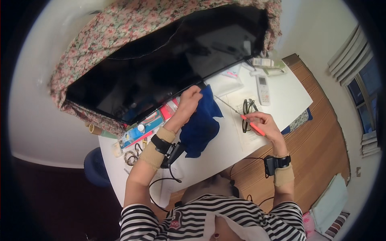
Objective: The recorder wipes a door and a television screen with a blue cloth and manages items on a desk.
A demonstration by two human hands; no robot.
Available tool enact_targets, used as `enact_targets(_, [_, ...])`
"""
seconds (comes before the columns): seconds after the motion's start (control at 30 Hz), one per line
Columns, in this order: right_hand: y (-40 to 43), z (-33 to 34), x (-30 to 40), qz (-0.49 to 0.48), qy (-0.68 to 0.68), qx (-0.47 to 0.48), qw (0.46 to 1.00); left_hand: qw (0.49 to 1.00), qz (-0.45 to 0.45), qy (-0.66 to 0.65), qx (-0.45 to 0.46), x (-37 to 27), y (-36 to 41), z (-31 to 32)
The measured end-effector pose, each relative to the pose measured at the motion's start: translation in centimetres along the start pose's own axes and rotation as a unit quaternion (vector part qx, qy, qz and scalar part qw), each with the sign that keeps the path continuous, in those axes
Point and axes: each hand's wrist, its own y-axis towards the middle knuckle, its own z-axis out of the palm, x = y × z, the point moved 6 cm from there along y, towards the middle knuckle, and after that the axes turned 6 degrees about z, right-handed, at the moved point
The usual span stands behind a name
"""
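Note:
A piece of dark blue cloth hangs from my left hand, which pinches it near its upper edge. The cloth has an uneven outline, with a pointed corner on its right side. In my right hand is a slim tool with orange handles and a long thin metal end, apparently scissors seen nearly edge-on. Their metal end points up and left toward the cloth, with the tip close to its right edge. Black-framed glasses lie on papers behind and beside my right hand.
A large black television, draped with floral fabric, stands along the back of the white table. A white remote control lies at the right. Boxes, a blue carton and a beaded bracelet crowd the left. Cables run from both wrist-worn devices.

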Motion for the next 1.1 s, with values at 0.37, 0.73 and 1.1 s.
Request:
enact_targets(0.37, [0.2,0.2,-0.1,-0.046,-0.006,0.002,0.999,0.998,0.031,0.009,0.045,-1.4,0.1,0.8])
enact_targets(0.73, [0.0,0.5,0.3,-0.072,0.01,0.037,0.997,0.996,0.053,0.025,0.069,-2.0,0.3,2.0])
enact_targets(1.1, [4.5,5.6,0.4,0.026,0.356,0.034,0.934,0.992,-0.111,-0.049,-0.018,7.9,2.1,2.6])
